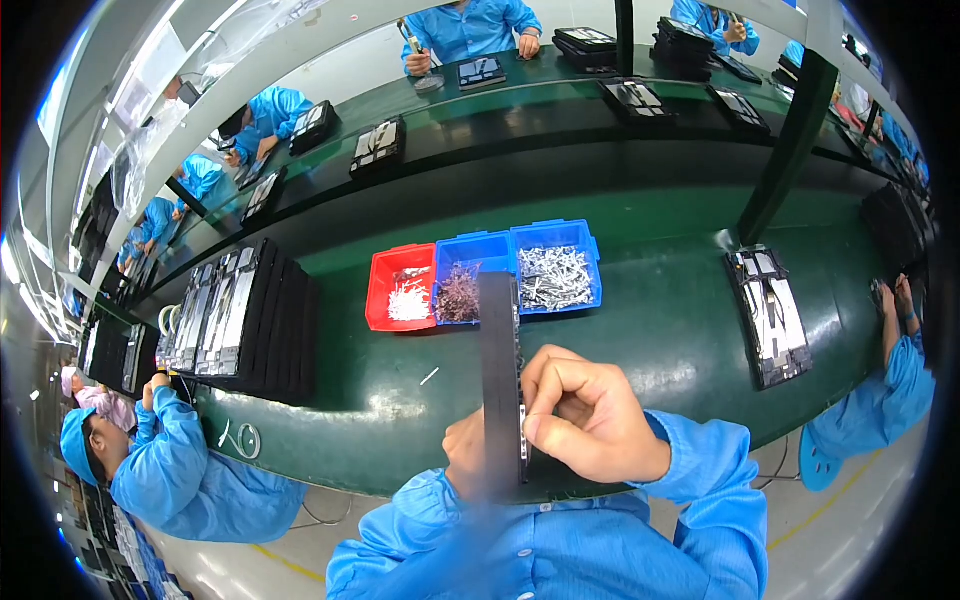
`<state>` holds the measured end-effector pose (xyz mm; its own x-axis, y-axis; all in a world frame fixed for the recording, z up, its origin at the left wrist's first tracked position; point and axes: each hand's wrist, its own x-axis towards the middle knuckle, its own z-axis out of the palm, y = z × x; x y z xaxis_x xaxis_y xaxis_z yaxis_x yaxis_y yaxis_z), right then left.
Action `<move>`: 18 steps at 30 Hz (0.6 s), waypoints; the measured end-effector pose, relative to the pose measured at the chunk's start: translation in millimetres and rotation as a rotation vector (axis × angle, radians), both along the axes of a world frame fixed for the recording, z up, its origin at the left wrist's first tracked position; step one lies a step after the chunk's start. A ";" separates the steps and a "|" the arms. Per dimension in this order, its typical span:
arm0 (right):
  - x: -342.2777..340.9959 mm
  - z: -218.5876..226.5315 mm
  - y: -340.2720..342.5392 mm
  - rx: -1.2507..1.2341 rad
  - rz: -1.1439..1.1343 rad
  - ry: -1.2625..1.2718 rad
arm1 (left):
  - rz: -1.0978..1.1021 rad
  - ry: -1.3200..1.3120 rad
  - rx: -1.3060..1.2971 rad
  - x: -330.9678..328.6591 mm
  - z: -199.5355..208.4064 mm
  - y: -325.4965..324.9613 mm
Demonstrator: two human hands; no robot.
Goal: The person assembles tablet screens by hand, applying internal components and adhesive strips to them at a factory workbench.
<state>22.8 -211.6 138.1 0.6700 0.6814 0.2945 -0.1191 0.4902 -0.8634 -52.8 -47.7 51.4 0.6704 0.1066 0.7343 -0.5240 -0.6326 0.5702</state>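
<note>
My left hand (463, 450) is wrapped round a flat black electronic unit (497, 375) and holds it upright, edge-on to me. Most of that hand's fingers are hidden behind the unit. On the unit's right side, thumb and forefinger of my right hand (590, 415) pinch together close against its face. Whatever is between those fingertips is too small or hidden to name. Behind the unit stand a red bin (378, 300) of small white pieces, a blue bin (465, 243) of brownish-purple pieces, and another blue bin (597, 275) of silvery-white pieces.
Stacked black units (270, 330) stand at left on the green table (650, 350). One opened unit (768, 315) lies at right beside a dark post (790, 150). A white strip (430, 376) lies nearby. Co-workers sit left, right and across a raised shelf holding more units.
</note>
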 end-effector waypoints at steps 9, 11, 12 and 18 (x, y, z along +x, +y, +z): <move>-0.8 1.6 -3.7 -0.029 0.015 0.136 | 0.073 0.201 0.055 -10.0 -0.2 -2.4; 0.2 1.3 -4.7 -0.048 0.011 0.126 | 0.077 0.129 0.121 -6.1 4.9 -2.1; 0.7 1.2 -5.3 -0.066 0.006 0.115 | 0.080 0.057 0.188 -4.4 6.7 -2.6; 0.2 5.7 -4.5 -0.092 -0.005 0.130 | 0.078 -0.041 0.195 -0.8 3.6 -1.7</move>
<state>23.0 -216.1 143.8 0.7021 0.6979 0.1416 -0.2300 0.4105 -0.8824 -53.6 -49.4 55.0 0.6348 0.0099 0.7726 -0.4896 -0.7684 0.4121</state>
